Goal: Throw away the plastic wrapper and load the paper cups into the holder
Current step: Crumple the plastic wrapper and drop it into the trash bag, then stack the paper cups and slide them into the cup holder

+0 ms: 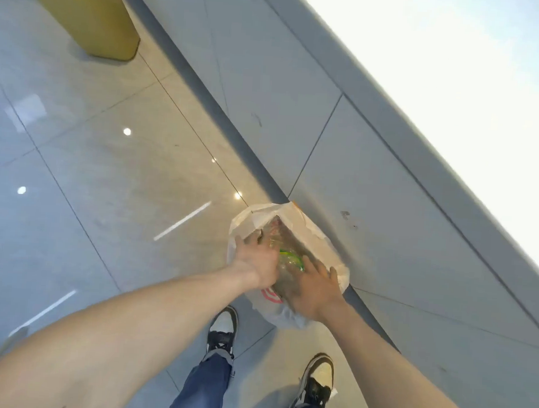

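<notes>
A crumpled clear plastic wrapper [287, 259] with green print sits in the mouth of a small bin lined with a white bag [318, 235], on the floor against the wall. My left hand [255, 259] reaches into the bin from the left, its fingers down on the wrapper. Pressed against the wrapper's right side is my right hand [315, 287], fingers spread over the bag's rim. No paper cups or cup holder are in view.
A yellow bin [84, 12] stands on the glossy tiled floor at the top left, beside the grey wall [374, 166]. My two shoes [222, 330] are just below the lined bin. A bright window band runs along the upper right.
</notes>
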